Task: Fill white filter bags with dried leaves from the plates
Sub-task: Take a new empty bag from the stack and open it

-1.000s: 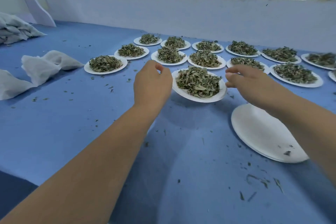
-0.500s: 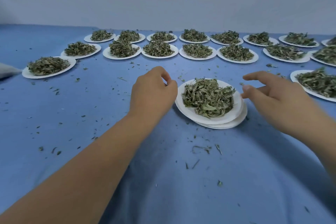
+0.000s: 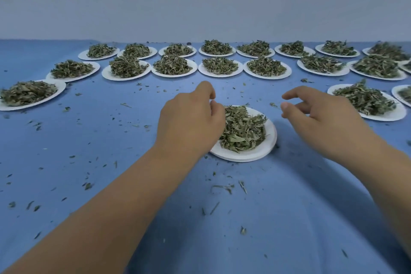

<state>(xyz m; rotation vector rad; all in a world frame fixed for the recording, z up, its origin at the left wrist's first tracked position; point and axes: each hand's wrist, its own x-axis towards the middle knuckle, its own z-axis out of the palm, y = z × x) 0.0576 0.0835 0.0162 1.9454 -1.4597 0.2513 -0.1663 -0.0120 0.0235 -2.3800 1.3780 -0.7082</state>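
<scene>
Showing the near plate lying at centre on the blue cloth, topping what looks like a short stack of similar white plates, and carrying a heap of dried leaves.

Reaching in from the lower left with the left hand: knuckles up, fingers curling down over the plate's left rim and hiding it. Not revealing whether gripping the rim or merely touching it.

Hovering just right of the plate with the right hand: staying clear of the rim, thumb and forefinger held apart, other fingers loosely bent, holding nothing.

Lying scattered over the cloth around and in front of the plate: loose leaf fragments.

Standing beyond both hands in two rows along the pale wall: further filled plates, each heaped with leaves, with more at the far left and to the right of the right hand.
</scene>
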